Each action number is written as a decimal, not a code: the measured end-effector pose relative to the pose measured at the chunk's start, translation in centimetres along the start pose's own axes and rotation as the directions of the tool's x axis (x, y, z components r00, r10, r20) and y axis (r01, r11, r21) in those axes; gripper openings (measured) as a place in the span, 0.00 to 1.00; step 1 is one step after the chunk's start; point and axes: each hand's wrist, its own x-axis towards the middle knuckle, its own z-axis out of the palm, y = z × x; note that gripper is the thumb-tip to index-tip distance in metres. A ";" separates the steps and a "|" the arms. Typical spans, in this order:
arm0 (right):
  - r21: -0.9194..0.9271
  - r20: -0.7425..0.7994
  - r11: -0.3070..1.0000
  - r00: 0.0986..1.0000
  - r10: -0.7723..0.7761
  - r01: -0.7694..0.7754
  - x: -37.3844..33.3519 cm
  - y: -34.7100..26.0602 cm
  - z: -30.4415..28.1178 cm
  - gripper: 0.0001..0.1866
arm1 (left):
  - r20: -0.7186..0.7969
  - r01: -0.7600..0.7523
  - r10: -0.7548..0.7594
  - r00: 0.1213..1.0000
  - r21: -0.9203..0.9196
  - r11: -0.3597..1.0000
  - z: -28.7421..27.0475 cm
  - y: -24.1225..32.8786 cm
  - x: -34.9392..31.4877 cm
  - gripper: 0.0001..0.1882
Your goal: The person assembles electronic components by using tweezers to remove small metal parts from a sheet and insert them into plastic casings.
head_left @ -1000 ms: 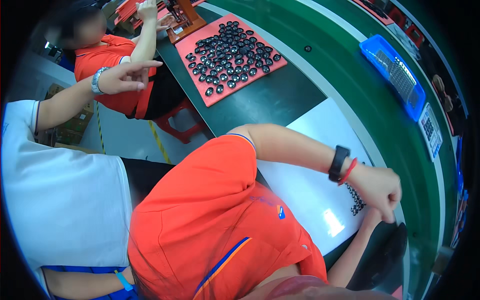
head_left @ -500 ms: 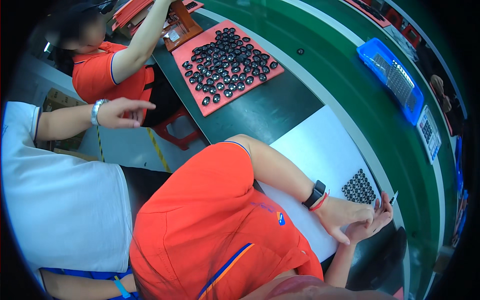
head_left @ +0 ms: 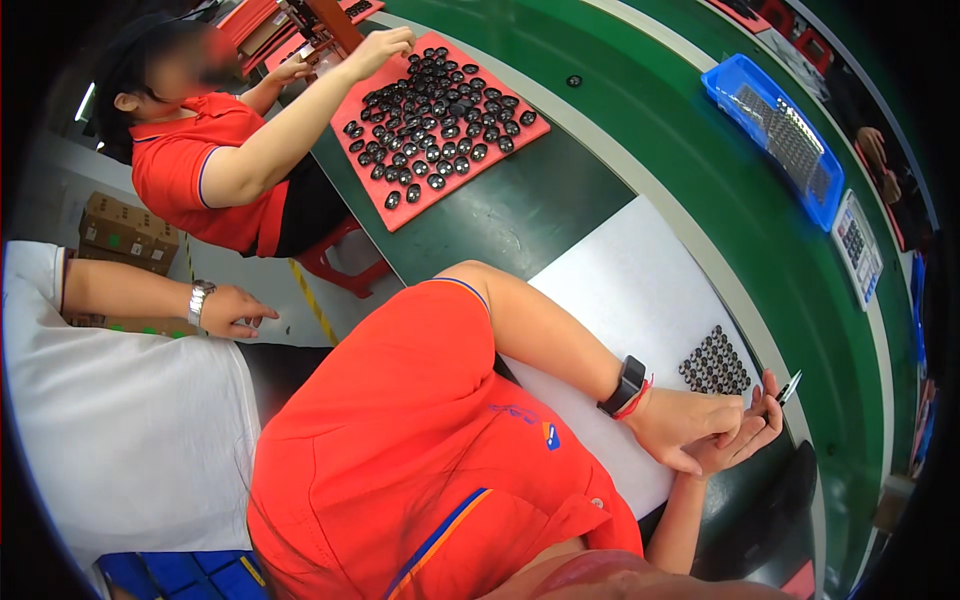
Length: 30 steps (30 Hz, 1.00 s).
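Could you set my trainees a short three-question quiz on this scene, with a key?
1. What colour is the mat under the shiny black ovals? a) blue b) reddish pink c) yellow
2. True or false: the cluster of small dark pieces lies on a white sheet.
3. On which side, the person's own left or right, is the slim tool held?
Key: 1 b; 2 true; 3 right, in the right hand.

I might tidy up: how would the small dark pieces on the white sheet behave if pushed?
The small dark pieces are probably light, being tiny. They'd likely slide out of their rows, since the white sheet looks smooth, without dividers.
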 end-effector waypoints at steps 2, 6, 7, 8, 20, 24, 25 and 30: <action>-0.005 0.022 1.000 1.000 -0.018 0.018 0.0 -0.1 -0.1 0.19 | -0.011 -0.042 0.042 0.999 0.002 0.999 0.0 0.1 0.1 0.22; 0.022 0.049 1.000 0.999 -0.020 0.019 0.1 -0.1 0.0 0.20 | 0.007 -0.015 0.016 1.000 -0.007 1.000 -0.1 0.1 0.0 0.22; 0.015 0.047 1.000 0.999 -0.010 0.009 0.1 -0.1 0.0 0.20 | 0.008 -0.016 0.017 1.000 -0.009 1.000 -0.1 0.1 0.1 0.22; 0.010 0.047 1.000 0.999 0.000 -0.001 0.0 -0.1 0.1 0.20 | 0.001 -0.015 0.015 1.000 -0.003 1.000 -0.1 0.1 0.0 0.22; 0.034 0.058 0.999 0.998 0.007 -0.009 0.1 -0.1 0.1 0.20 | -0.006 -0.032 0.032 0.999 0.009 0.999 -0.2 0.1 -0.1 0.23; 0.017 0.063 1.000 0.998 0.008 -0.009 0.1 0.0 0.0 0.20 | -0.015 -0.053 0.053 0.998 0.005 0.999 -0.2 0.0 0.0 0.23; 0.021 0.063 1.000 0.998 0.011 -0.013 0.1 0.0 0.0 0.20 | -0.015 -0.053 0.053 0.998 0.006 0.999 -0.2 0.0 0.0 0.23; 0.021 0.061 1.000 0.998 -0.001 -0.001 0.0 0.2 0.0 0.21 | -0.012 -0.026 0.026 1.000 0.018 1.000 0.0 0.1 -0.2 0.22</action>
